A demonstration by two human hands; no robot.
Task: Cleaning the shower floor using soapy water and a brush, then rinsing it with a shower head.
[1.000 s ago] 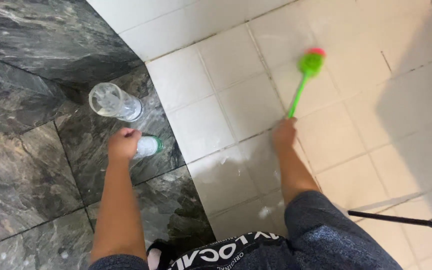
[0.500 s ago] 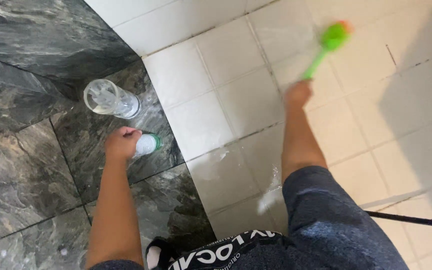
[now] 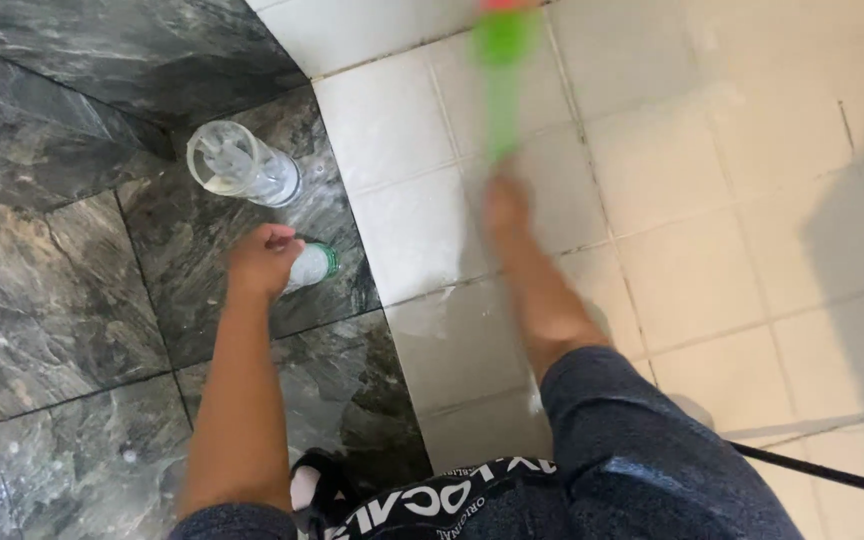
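Up on the white tiles, the right hand (image 3: 505, 205) squeezed a light, stiff green plastic brush (image 3: 500, 75) by its handle; left hand (image 3: 264, 262) gripped a small green-capped bottle (image 3: 309, 265).

The green-handled brush (image 3: 500, 75) is motion-blurred; its long bright green shaft runs up and away from the right hand's fingers (image 3: 505, 208), which close round its lower end, with a reddish tip just showing at the far end, over pale wall tiles. The small clear bottle (image 3: 309, 266) with a green cap end lies roughly sideways against dark marbled tile, its near part tucked under the left hand's curled fingers (image 3: 270, 250), the green end poking out beyond them.
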